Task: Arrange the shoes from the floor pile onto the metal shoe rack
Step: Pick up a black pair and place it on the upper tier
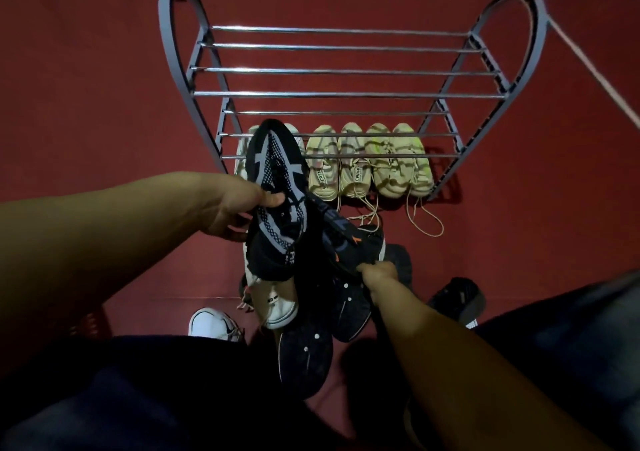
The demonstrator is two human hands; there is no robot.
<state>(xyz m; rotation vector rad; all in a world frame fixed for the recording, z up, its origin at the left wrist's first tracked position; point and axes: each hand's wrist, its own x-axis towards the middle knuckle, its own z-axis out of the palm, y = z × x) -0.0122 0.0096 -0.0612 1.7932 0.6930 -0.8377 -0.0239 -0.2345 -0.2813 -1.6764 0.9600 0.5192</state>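
1. Fingers (272,199) of the left hand (235,204) pinch the knit shoe (277,204) at its opening, toe raised before the rack (339,95); thumb on top.
2. Right hand (379,275) is closed on the heel of a second black shoe (356,242), low in front of the rack.
3. Pale sneakers (367,166) sit in a row on the rack's bottom tier; upper tiers bare.
4. Pile (311,329) lies on the red floor (86,104) nearer than the rack; a white shoe (213,324) at its left.
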